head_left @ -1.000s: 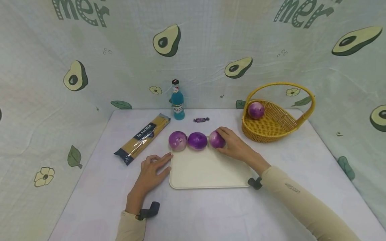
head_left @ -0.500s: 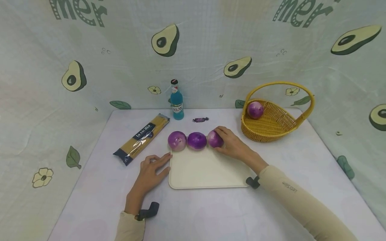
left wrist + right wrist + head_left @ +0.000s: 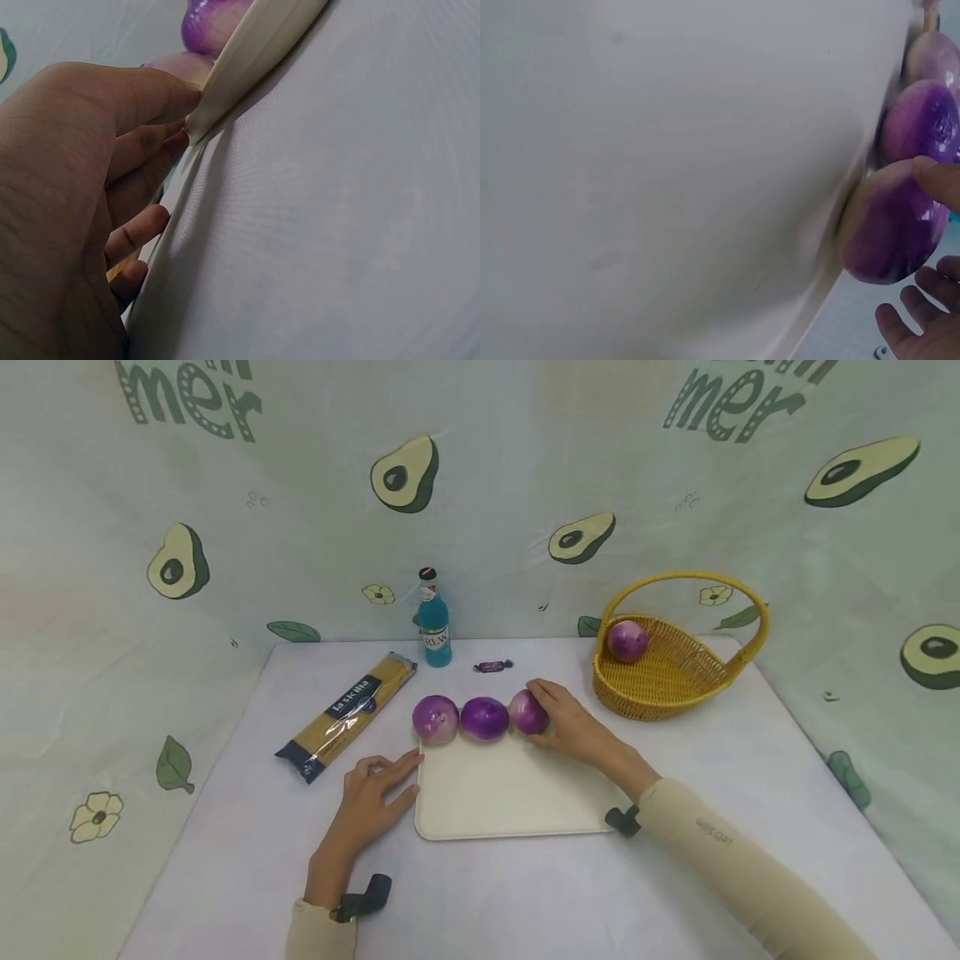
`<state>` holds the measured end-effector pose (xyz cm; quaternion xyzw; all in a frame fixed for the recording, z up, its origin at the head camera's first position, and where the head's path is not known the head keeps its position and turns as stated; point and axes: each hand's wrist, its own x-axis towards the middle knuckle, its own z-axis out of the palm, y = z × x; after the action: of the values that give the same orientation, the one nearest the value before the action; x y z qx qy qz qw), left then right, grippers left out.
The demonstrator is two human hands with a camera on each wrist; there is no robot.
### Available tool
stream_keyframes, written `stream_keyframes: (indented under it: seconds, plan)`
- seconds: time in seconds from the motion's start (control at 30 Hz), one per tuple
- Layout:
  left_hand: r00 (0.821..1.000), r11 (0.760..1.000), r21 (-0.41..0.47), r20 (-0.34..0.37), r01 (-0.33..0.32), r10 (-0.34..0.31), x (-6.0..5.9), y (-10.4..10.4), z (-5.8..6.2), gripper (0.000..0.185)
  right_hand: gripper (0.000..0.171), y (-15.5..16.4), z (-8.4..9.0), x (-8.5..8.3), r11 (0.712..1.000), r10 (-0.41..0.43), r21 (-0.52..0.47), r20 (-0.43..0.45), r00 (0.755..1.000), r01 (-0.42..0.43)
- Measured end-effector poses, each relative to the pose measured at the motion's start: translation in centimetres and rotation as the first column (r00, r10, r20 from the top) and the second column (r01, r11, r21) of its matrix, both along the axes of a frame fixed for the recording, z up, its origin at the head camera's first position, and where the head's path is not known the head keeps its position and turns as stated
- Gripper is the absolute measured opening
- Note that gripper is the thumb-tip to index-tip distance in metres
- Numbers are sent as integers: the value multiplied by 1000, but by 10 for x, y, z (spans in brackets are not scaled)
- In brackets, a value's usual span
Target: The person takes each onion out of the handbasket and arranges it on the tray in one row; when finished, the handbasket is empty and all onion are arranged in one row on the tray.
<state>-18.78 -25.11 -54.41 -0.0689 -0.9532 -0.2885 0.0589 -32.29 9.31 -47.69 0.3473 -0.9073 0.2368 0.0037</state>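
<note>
Three purple-and-white red onions stand in a row along the far edge of a cream tray (image 3: pixel 510 797). My right hand (image 3: pixel 581 732) grips the rightmost onion (image 3: pixel 528 713), thumb on its near side and fingers at its far side. In the right wrist view the thumb (image 3: pixel 937 181) lies against this onion and the other fingers spread beside it. Left of it are the middle onion (image 3: pixel 484 719) and the left onion (image 3: pixel 435 720). My left hand (image 3: pixel 366 810) touches the tray's left edge with extended fingertips and thumb; the left wrist view shows them at the tray rim (image 3: pixel 244 71).
A yellow wicker basket (image 3: pixel 667 681) with one onion (image 3: pixel 627 641) inside stands at the back right. Behind the tray are a blue bottle (image 3: pixel 435 625) and a small wrapped candy (image 3: pixel 492 667). A pack of spaghetti (image 3: pixel 348 714) lies at the left.
The rightmost onion has shifted slightly left toward the middle one, with my right hand on it. My left hand keeps its place at the tray edge. The head view has tilted a little.
</note>
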Motion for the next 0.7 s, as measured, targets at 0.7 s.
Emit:
stream_keyframes:
  seconds: [0.7]
  plan:
    - [999, 1000, -7, -33, 6, -6, 5, 1, -1, 51, 73, 32, 19, 6, 997, -49, -64, -72, 996, 44]
